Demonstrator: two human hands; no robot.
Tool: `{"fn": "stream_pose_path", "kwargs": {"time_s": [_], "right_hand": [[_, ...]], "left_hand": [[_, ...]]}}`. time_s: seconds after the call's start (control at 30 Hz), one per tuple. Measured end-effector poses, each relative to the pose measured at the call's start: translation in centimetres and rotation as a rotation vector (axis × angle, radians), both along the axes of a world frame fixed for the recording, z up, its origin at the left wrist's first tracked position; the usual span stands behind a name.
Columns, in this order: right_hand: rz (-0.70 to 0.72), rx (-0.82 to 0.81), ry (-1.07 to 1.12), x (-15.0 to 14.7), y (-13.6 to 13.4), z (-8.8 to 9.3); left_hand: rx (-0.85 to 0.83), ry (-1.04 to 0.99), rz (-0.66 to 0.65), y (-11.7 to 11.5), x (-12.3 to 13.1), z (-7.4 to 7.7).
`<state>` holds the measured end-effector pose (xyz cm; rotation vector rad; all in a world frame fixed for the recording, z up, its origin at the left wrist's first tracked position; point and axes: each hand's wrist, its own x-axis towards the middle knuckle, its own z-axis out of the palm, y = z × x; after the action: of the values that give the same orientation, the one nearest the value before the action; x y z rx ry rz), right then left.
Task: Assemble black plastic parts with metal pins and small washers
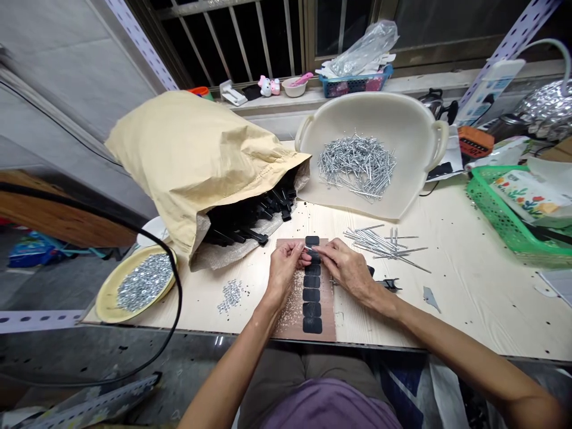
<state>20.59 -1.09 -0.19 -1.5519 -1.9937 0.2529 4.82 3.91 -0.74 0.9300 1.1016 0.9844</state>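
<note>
My left hand (286, 266) is closed in a pinch, a small silvery metal piece (308, 248) showing at its fingertips. From the other side my right hand (349, 266) brings its closed fingertips up against the same spot; whatever it grips is hidden. Both hands are over a brown board (292, 322) with a column of black rounded pads (311, 295) down it. Right of the board lie loose metal pins (379, 243). A black clip-like part (388, 285) sits partly behind my right wrist. A small pile of silvery bits (231, 295) is left of the board.
A paper sack (196, 149) of black plastic parts (263, 208) lies at the back left. Behind the board, a white scoop tray (411, 185) holds many pins. A yellow bowl (105, 298) of small metal pieces stands at the left edge, a green basket (496, 220) at right.
</note>
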Motion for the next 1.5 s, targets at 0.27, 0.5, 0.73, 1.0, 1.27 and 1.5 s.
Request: {"fn": "stream_pose_path", "kwargs": {"time_s": [0.27, 0.5, 0.73, 1.0, 1.27, 1.5], "right_hand": [[-0.073, 0.03, -0.156, -0.2, -0.9, 0.8], [-0.106, 0.147, -0.235, -0.3, -1.5, 1.2], [-0.102, 0.161, -0.277, -0.1, -2.1, 1.3], [-0.082, 0.094, -0.243, -0.2, -1.8, 1.2], [-0.035, 0.038, -0.176, -0.1, -1.3, 0.6], [-0.002, -0.034, -0.048, -0.2, -1.2, 0.5]], "left_hand": [[0.004, -0.116, 0.033, -1.0, 0.3, 1.2], [-0.034, -0.117, -0.021, -1.4, -0.1, 1.4], [0.054, 0.028, -0.058, -1.6, -0.4, 1.2], [0.05, 0.017, -0.047, -1.9, -0.6, 0.8], [0.041, -0.007, -0.031, -1.8, -0.7, 0.6], [0.076, 0.038, -0.019, -2.1, -0.7, 1.0]]}}
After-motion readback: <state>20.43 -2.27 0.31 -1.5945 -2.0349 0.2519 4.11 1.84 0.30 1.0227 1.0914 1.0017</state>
